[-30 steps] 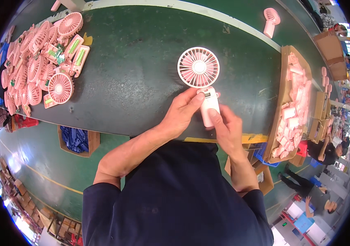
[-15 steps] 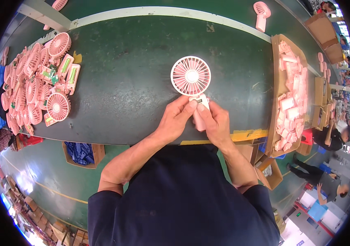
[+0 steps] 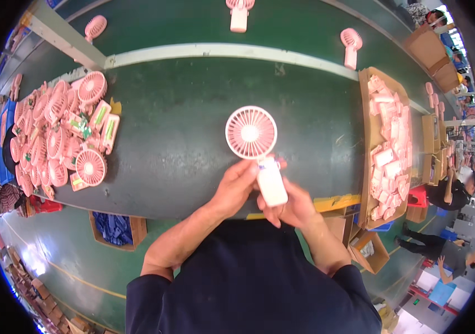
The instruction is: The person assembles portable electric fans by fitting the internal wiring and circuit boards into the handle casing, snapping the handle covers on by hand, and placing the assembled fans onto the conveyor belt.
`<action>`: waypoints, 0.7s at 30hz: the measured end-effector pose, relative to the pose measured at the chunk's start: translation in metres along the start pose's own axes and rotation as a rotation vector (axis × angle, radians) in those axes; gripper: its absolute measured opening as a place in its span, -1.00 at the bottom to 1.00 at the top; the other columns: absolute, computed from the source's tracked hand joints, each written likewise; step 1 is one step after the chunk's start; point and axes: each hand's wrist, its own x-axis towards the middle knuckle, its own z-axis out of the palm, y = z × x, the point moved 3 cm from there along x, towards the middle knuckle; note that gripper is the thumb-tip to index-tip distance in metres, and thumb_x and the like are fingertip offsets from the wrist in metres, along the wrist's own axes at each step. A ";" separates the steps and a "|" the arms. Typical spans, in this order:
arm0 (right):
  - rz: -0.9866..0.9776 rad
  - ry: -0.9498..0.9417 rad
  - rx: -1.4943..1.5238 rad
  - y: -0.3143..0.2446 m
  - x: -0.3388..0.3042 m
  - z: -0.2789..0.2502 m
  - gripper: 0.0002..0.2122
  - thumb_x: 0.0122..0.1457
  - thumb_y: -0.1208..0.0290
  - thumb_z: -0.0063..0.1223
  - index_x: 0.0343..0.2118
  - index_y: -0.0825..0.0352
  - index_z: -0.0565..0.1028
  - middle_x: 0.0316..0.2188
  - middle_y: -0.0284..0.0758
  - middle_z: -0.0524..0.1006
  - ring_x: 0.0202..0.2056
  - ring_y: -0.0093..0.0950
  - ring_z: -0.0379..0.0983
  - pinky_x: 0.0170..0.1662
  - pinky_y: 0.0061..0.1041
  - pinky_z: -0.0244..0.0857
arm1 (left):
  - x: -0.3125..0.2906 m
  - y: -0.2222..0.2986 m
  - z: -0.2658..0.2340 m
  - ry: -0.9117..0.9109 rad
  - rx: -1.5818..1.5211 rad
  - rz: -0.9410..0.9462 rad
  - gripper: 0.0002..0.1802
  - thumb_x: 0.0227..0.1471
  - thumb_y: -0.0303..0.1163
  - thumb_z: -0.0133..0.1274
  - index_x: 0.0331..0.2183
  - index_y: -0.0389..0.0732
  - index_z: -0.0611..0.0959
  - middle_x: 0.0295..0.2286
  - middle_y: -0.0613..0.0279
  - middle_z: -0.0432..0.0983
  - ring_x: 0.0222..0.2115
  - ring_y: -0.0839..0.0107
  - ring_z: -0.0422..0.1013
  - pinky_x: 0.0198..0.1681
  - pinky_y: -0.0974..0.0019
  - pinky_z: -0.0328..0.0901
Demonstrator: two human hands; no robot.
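A pink handheld fan (image 3: 251, 132) is in front of me over the bench, its round grille pointing away and its pale handle toward me. My left hand (image 3: 236, 188) is closed, pinching the fan near its neck with thumb and fingers. My right hand (image 3: 296, 206) is at the handle's right side, its fingers curled behind and under the lower end. It is slightly blurred, and the handle hides part of those fingers. The broad face of the handle is turned up.
At left lies a heap of pink fans (image 3: 53, 142), some with handles open. A cardboard box (image 3: 366, 183) of pink handle parts stands at right. Beyond a pale rail (image 3: 204, 51), fans lie on a green surface. Below the bench is a carton of blue pieces (image 3: 137, 231). People stand far right.
The view has shifted, so the bench sits lower and another fan shows at the top. The handle has turned its broad pale face up, and my right thumb has left its front.
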 end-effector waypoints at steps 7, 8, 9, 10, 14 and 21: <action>-0.217 0.121 -0.195 -0.088 0.027 0.011 -0.60 0.29 0.08 0.12 0.00 0.30 0.43 -0.38 -0.29 0.52 -0.58 -0.60 0.31 -0.64 -0.65 0.11 | 0.006 -0.003 -0.008 -0.005 0.002 0.058 -0.30 0.37 -0.08 -0.11 0.32 -0.33 0.20 0.25 -0.08 0.27 0.28 0.10 0.20 0.34 -0.06 0.11; -0.312 0.199 -0.252 -0.110 0.037 0.013 -0.67 0.31 0.14 0.11 -0.07 0.31 0.43 -0.37 -0.31 0.53 -0.58 -0.62 0.31 -0.64 -0.67 0.12 | 0.005 -0.004 -0.010 -0.031 0.052 0.046 -0.34 0.38 -0.12 -0.11 0.30 -0.34 0.23 0.22 -0.09 0.31 0.25 0.09 0.26 0.31 -0.05 0.17; -0.403 0.230 -0.339 -0.135 0.049 0.012 -0.74 0.33 0.20 0.09 -0.13 0.31 0.45 -0.37 -0.33 0.53 -0.58 -0.66 0.30 -0.62 -0.69 0.12 | 0.003 -0.007 -0.011 -0.033 0.060 0.031 -0.43 0.38 -0.21 -0.11 0.26 -0.36 0.31 0.17 -0.07 0.38 0.21 0.12 0.32 0.28 0.00 0.23; -0.465 0.231 -0.388 -0.163 0.061 0.005 -0.78 0.35 0.24 0.06 -0.18 0.32 0.47 -0.38 -0.35 0.52 -0.59 -0.71 0.27 -0.62 -0.70 0.11 | 0.003 -0.010 -0.010 -0.047 0.092 0.014 -0.46 0.38 -0.23 -0.08 0.23 -0.36 0.36 0.12 -0.03 0.43 0.17 0.19 0.36 0.25 0.07 0.26; -0.617 0.424 -0.472 -0.274 0.112 -0.045 -0.88 0.35 0.36 0.03 -0.24 0.30 0.48 -0.51 -0.49 0.37 -0.59 -0.74 0.23 -0.66 -0.74 0.03 | 0.003 -0.022 -0.009 -0.093 0.173 -0.016 -0.54 0.36 -0.29 -0.03 0.16 -0.35 0.45 0.01 0.05 0.53 0.05 0.32 0.45 0.17 0.20 0.33; -0.778 0.755 -0.673 -0.374 0.174 -0.128 -0.79 0.28 0.38 0.14 -0.10 0.37 0.52 -0.42 -0.38 0.53 -0.50 -0.57 0.44 -0.48 -0.60 0.29 | 0.007 -0.019 -0.002 -0.120 0.268 -0.039 -0.53 0.36 -0.27 -0.04 0.16 -0.37 0.44 -0.01 0.05 0.54 0.00 0.37 0.48 0.11 0.29 0.35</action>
